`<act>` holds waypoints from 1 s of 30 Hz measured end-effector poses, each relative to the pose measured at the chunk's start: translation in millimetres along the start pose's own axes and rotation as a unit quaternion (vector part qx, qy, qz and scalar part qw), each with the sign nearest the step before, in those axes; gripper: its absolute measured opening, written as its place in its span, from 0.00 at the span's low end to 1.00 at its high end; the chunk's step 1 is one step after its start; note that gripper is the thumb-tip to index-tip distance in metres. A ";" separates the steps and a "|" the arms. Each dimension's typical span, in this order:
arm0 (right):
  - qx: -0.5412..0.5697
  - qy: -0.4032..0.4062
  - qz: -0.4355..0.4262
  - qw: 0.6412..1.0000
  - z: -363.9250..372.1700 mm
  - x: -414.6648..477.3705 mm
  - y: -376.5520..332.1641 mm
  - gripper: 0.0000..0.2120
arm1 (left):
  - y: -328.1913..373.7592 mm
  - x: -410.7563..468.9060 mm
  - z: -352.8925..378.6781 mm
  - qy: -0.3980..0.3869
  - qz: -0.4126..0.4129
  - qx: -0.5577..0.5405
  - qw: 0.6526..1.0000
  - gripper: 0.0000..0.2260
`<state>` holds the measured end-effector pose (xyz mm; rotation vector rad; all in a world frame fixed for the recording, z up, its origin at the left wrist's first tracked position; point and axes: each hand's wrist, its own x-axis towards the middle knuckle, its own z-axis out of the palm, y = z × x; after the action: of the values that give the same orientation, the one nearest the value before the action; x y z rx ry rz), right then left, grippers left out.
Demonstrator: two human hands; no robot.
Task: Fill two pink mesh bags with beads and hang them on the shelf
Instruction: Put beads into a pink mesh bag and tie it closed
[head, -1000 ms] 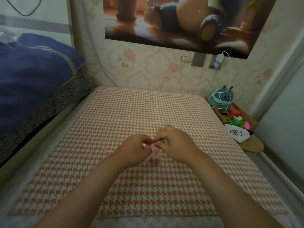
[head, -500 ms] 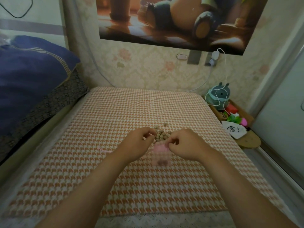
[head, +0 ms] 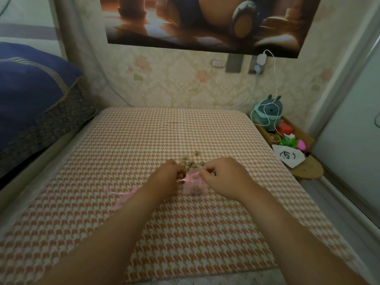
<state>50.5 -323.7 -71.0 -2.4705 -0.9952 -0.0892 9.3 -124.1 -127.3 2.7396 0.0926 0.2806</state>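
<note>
Since a second ago our hands have drawn apart, so the beads [head: 190, 163] that they hid now show in a loose heap just beyond the knuckles. Between the hands lies the bag [head: 194, 185], its bottom on the tabletop [head: 144, 140]. Our left hand [head: 166, 177] is curled and pinches the pink string at the bag's mouth. Our right hand [head: 222, 177] is curled too and pinches the mouth from the other side. What looks like the second bag [head: 123, 195] lies flat by the outer side of the left forearm, partly hidden under it.

We judge the bag to be very light, soft and limp. It will not stand open by itself, so we should hold it at the mouth or by the string, never by the body. A few beads seem to be inside, though the blur leaves that unsure. The beads look small, hard and round, and likely to roll or slip out if the mouth tips.
</note>
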 end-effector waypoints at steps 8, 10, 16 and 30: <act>0.009 -0.023 0.036 0.999 -1.4 1.5 -7.1 0.13 | -5.6 4.8 -2.3 0.060 -0.064 -0.119 0.989 0.03; 0.011 -0.028 0.040 0.999 -3.7 -0.2 -9.5 0.12 | 5.3 4.5 -18.4 0.111 -0.073 -0.187 0.973 0.04; 0.014 -0.034 0.058 0.998 -8.3 -3.3 -10.0 0.09 | 42.8 -7.6 -41.8 0.067 0.026 -0.207 0.976 0.02; 0.058 -0.021 0.063 0.996 -1.5 1.5 -1.1 0.19 | 22.1 5.6 -34.7 0.096 -0.018 -0.181 0.979 0.04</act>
<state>51.1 -322.7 -69.0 -2.4309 -0.8350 0.0606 8.1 -131.2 -86.4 2.3424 0.1302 0.4983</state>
